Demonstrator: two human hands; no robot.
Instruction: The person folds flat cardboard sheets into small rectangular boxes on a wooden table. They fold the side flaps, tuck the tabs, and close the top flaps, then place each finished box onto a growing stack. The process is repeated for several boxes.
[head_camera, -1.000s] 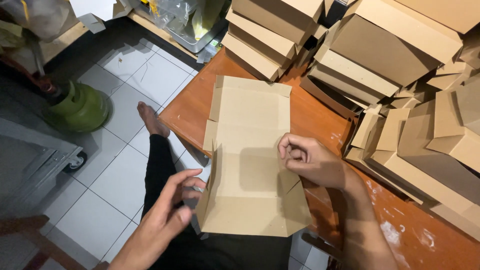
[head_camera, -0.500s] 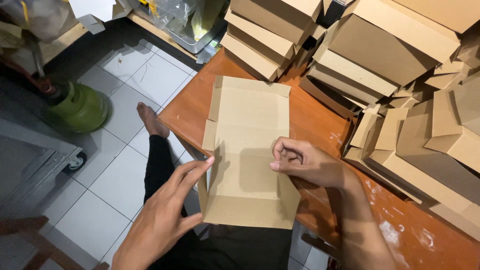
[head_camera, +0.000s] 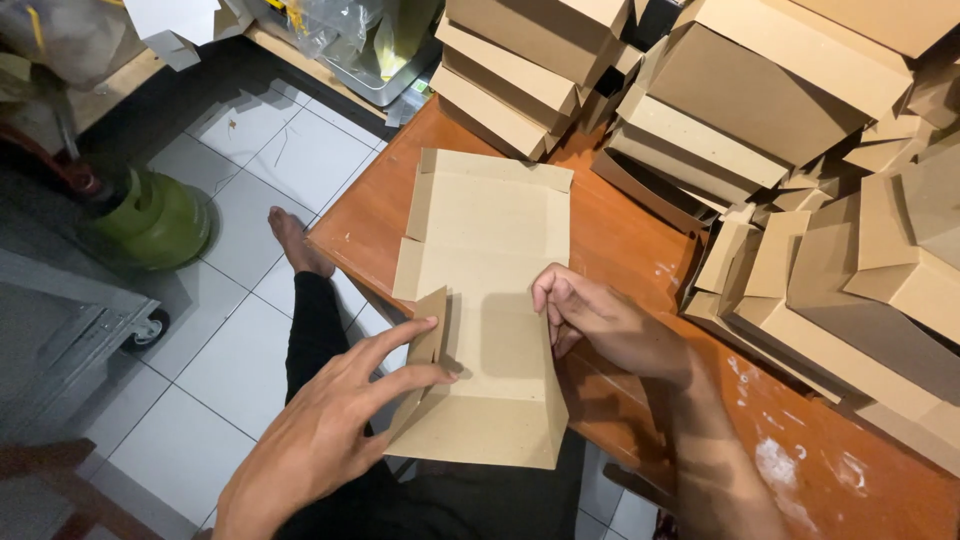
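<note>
head view, looking down: a flat brown cardboard box blank lies on the near edge of an orange-brown wooden table. the left hand, fingers extended, pushes its left side flap upright. the right hand, fingers curled, presses on its right edge. stacks of folded cardboard boxes crowd the table behind.

The left hand reaches forward with fingers stretched and spread, thumb pointing right. The right hand is bent at the wrist, its fingers curled inward, forearm coming from lower right.
</note>
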